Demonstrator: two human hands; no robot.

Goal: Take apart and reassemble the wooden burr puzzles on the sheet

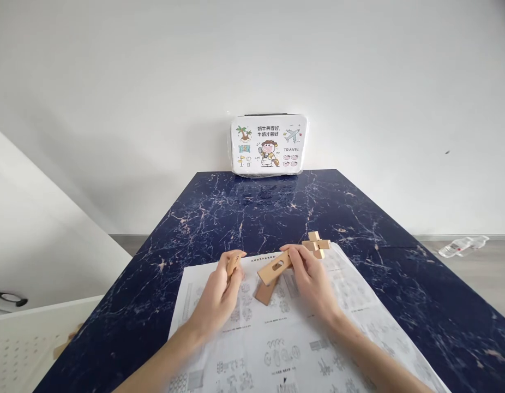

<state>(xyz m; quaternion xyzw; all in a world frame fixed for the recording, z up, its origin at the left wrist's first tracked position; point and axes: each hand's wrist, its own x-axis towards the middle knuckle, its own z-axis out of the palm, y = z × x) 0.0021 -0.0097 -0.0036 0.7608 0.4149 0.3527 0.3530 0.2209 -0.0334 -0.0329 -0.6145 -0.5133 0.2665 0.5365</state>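
My left hand [220,293] is closed on a small wooden puzzle piece [233,264] held just above a printed instruction sheet [277,338]. My right hand [308,277] pinches a longer wooden bar with an oval slot [274,267], tilted down to the left. Under that bar another flat wooden piece [264,293] lies on the sheet. A small assembled cross of wooden blocks [317,244] sits at the sheet's far edge, right behind my right hand's fingers. The sheet lies on a dark blue marble table [244,213].
A white tin box with cartoon pictures [269,144] stands at the table's far edge against the white wall. A crumpled plastic bottle [463,245] lies on the floor to the right. White perforated furniture [27,338] stands to the left.
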